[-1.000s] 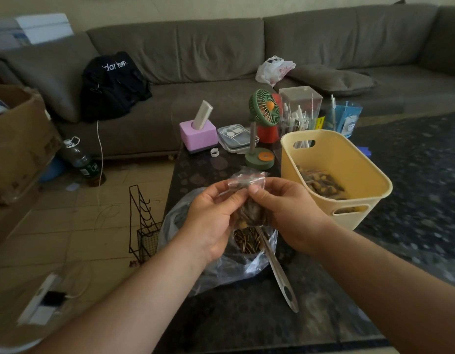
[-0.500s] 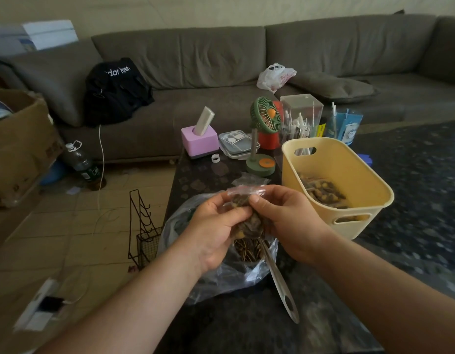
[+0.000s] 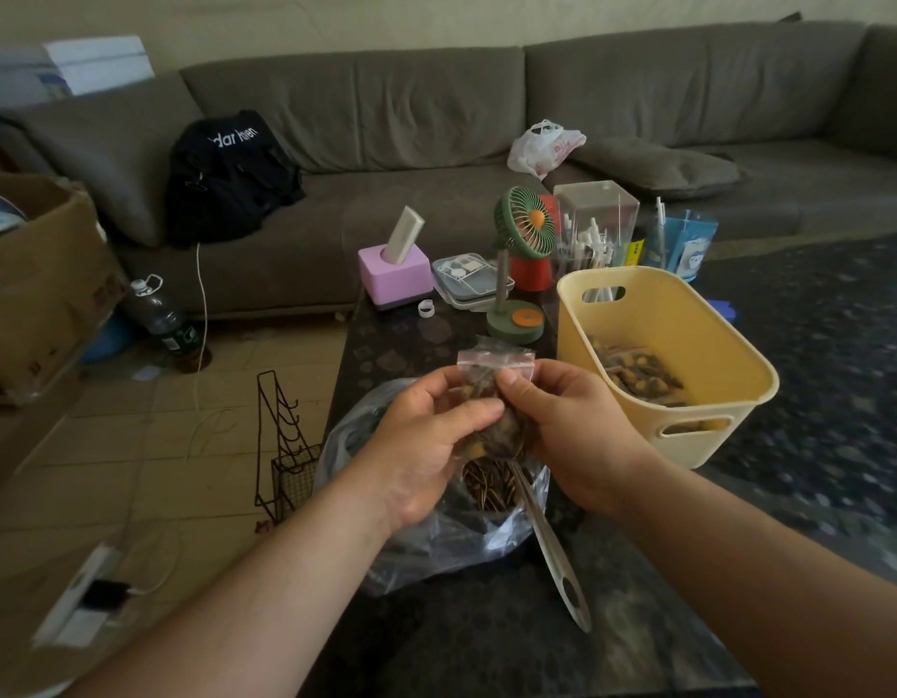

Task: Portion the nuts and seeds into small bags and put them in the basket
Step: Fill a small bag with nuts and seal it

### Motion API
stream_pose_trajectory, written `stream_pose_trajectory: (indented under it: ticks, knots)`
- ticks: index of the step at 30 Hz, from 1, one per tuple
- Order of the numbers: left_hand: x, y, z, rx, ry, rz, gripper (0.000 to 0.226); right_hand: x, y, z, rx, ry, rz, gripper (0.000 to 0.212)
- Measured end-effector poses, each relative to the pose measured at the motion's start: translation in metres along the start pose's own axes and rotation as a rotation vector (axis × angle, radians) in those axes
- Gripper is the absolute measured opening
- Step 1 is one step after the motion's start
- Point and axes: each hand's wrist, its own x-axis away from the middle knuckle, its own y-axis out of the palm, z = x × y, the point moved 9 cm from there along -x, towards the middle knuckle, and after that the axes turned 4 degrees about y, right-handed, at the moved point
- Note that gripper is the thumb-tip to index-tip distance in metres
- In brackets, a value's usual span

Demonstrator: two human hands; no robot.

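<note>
Both hands hold one small zip bag [image 3: 492, 390] of nuts and seeds above the big seed bag [image 3: 436, 526] on the desk [image 3: 487, 642]. The left hand [image 3: 426, 445] and right hand [image 3: 567, 435] each have a tight pinching grip near its top. If the zip is not pressed fully closed, seeds could spill on the way to the yellow basket [image 3: 708, 390] nearby.

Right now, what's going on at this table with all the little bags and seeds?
A person is packing nuts and seeds into small bags. Both the left hand and the right hand pinch one filled small bag near its zip top, above a large clear bag of seeds with a scoop resting in it. The yellow basket to the right already holds some filled bags.
</note>
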Motion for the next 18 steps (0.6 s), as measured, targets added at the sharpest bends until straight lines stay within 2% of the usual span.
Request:
stream_pose_trajectory:
  ticks: [3, 5, 8, 13, 18]
  knots:
    - [0.001, 0.003, -0.002, -0.006, -0.021, -0.06, 0.057, -0.001, -0.004, -0.002, -0.012, 0.011, 0.02, 0.024]
    - [0.001, 0.001, -0.002, -0.017, -0.019, -0.059, 0.051, 0.0, -0.001, -0.001, -0.008, 0.031, -0.005, 0.023]
    - [0.0, -0.003, -0.002, -0.025, -0.006, -0.055, 0.056, 0.001, 0.004, 0.001, 0.037, 0.032, -0.056, 0.022]
    - [0.0, -0.004, 0.003, -0.016, 0.008, -0.04, 0.06, 0.0, 0.003, -0.003, 0.112, -0.022, -0.049, 0.02]
    - [-0.003, -0.025, 0.017, -0.032, 0.107, 0.19, 0.017, 0.001, 0.003, 0.002, 0.114, 0.03, -0.052, 0.02]
